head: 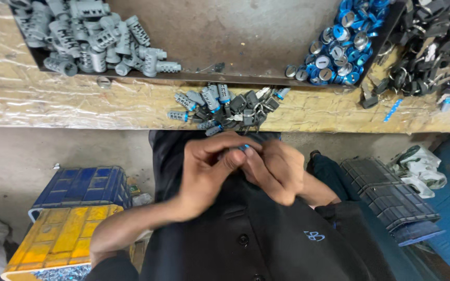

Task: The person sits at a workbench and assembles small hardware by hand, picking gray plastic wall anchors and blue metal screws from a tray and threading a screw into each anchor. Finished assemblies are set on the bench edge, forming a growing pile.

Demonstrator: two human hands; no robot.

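We see the left hand (204,174) and right hand (274,169) pressed together near the body, fingers clenched around a small lock part (244,148) with a blue tip. Just beyond them, a pile of lock parts and keys (227,108) lies on the bench edge (79,106).

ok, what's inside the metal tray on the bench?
The metal tray holds grey lock cylinders at its left end and blue-rimmed round caps at its right. The middle is bare; whatever lies beneath the piles is hidden.
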